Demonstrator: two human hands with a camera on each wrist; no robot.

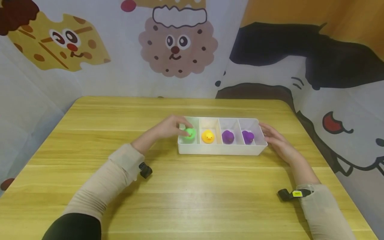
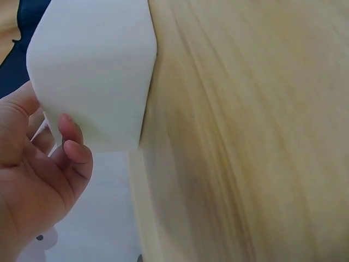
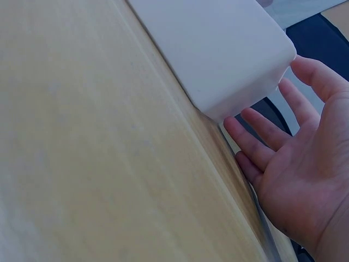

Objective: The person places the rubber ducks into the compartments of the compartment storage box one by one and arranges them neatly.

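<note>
A white box with four compartments stands on the table. In its leftmost compartment sits a green rubber duck, pinched between the thumb and index finger of my left hand. A yellow rubber duck is in the compartment beside it. Two purple rubber ducks occupy the compartments to the right, one in each. My right hand rests its loosely spread fingers against the box's right end. In the left wrist view the box wall hides the ducks; the right wrist view shows fingertips at the box's corner.
The wooden table extends around the box on all sides. Behind it hangs a cloth backdrop printed with cartoon figures. Small black cameras are strapped at the left wrist and the right wrist.
</note>
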